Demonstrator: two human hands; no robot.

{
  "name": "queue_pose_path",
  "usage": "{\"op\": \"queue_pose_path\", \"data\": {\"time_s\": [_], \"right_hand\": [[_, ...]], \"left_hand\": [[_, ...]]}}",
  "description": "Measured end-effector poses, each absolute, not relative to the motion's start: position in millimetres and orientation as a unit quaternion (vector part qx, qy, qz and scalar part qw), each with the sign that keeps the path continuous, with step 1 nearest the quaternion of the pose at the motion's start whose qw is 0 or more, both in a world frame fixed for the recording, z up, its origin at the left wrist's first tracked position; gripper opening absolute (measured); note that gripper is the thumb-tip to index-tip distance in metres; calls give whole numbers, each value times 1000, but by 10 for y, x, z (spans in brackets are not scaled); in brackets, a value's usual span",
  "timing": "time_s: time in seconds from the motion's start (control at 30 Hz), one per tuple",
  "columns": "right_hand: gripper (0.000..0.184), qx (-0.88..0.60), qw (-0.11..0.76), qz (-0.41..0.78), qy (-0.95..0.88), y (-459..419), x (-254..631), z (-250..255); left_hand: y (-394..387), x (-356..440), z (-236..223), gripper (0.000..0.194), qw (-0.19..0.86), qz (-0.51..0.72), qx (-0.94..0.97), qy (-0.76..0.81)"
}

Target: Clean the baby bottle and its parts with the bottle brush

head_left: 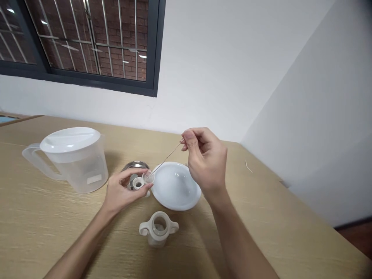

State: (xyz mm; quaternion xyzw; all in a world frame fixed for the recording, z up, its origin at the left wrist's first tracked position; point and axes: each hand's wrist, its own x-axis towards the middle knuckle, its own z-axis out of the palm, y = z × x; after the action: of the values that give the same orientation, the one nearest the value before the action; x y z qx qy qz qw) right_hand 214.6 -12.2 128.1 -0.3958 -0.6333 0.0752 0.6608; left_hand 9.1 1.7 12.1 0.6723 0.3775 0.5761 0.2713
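Note:
My left hand (123,190) pinches a small clear silicone piece (148,177) between thumb and fingertips, just above a white ring part (138,184). My right hand (205,159) is closed in a pinch on a thin wire-like tool (165,159), whose far tip reaches into the clear piece. Both hands hover over the wooden table (43,221), beside a white domed lid (174,186). A cream two-handled bottle collar on a small bottle (158,228) stands nearer to me.
A frosted plastic pitcher (75,159) with a white lid stands at the left. A small steel bowl (135,166) sits behind my left hand. White walls meet at the table's far right corner; a barred window is above left.

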Motion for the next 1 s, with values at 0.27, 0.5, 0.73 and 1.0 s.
{"op": "queue_pose_path", "data": {"time_s": [0.27,0.5,0.73,1.0], "right_hand": [[20,-370,640,88,-668,-135,2145,1297],[16,-360,623,92,-688,-156,2038,1254],[18,-356,569,144,-727,-44,1801,1010],[20,-344,528,124,-767,-46,1718,946]], "left_hand": [[36,82,196,36,334,605,612,384],[12,112,196,39,325,586,628,395],[-10,161,195,37,341,607,598,398],[26,168,208,42,381,631,553,387]]}}
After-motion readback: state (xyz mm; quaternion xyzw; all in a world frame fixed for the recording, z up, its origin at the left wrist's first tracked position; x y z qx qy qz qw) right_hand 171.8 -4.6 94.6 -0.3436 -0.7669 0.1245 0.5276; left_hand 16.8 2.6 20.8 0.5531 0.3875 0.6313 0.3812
